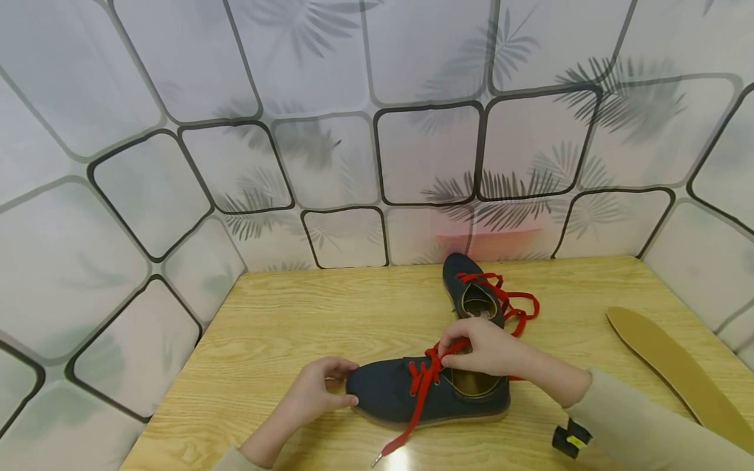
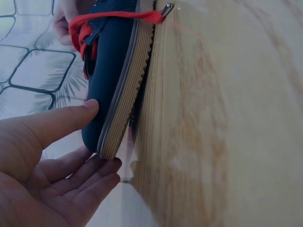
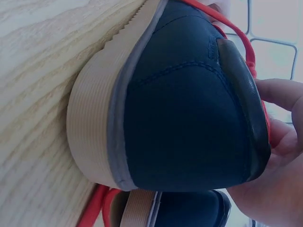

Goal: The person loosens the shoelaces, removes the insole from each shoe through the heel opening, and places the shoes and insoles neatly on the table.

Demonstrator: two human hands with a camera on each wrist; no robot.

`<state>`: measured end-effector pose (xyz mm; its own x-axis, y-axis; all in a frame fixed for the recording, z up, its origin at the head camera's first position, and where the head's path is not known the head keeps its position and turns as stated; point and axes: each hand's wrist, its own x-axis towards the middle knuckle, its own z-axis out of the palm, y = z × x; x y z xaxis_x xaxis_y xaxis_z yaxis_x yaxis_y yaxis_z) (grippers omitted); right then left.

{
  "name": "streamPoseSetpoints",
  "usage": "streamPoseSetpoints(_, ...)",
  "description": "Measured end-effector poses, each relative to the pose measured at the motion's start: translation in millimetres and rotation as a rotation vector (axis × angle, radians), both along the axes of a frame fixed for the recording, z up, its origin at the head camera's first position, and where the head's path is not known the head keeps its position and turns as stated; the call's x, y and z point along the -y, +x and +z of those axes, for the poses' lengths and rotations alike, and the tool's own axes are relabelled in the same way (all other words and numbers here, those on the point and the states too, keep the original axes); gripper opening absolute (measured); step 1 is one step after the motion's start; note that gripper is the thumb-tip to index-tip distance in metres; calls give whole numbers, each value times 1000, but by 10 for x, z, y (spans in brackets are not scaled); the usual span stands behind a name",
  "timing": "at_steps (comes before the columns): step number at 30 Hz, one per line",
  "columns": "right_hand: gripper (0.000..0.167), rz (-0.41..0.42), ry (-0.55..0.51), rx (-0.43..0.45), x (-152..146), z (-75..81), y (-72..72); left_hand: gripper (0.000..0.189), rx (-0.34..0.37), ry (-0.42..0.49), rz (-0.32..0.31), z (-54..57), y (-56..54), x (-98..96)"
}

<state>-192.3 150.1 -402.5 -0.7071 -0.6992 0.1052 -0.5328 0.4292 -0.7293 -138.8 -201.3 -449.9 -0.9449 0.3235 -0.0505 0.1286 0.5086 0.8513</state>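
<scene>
A navy shoe (image 1: 383,387) with a pale ridged sole lies lengthwise near the table's front, toe to the left. Its toe is held by my left hand (image 1: 312,392); in the left wrist view the thumb (image 2: 71,119) presses the upper while the fingers (image 2: 97,177) meet the sole's tip. Over the shoe's opening, my right hand (image 1: 485,343) pinches the red shoelace (image 1: 434,363) by the knot. One lace end hangs over the near side to the table, its metal tip (image 1: 377,460) showing. From the right wrist, the heel (image 3: 184,127) fills most of the view.
Behind the right hand stands a second navy shoe (image 1: 456,267), its red laces (image 1: 524,304) loose to the right. A tan insole-shaped piece (image 1: 677,366) lies at the table's right. Patterned fabric walls (image 1: 336,163) border the wooden table (image 1: 283,314).
</scene>
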Motion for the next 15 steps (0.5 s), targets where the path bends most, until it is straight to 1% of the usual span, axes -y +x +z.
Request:
streamPoseSetpoints(4,4,-41,-25,5,10,-17,2,49,-3,-1,-1,1,0,0)
streamPoseSetpoints(10,10,-141,-51,72,28,-51,15,48,-13,-4,-2,-9,-4,1)
streamPoseSetpoints(13,12,-184,-80,152,35,-59,10,48,-18,-3,-2,-17,-8,2)
streamPoseSetpoints(15,16,-210,-138,248,31,-58,-5,48,-17,0,-3,-20,-9,3)
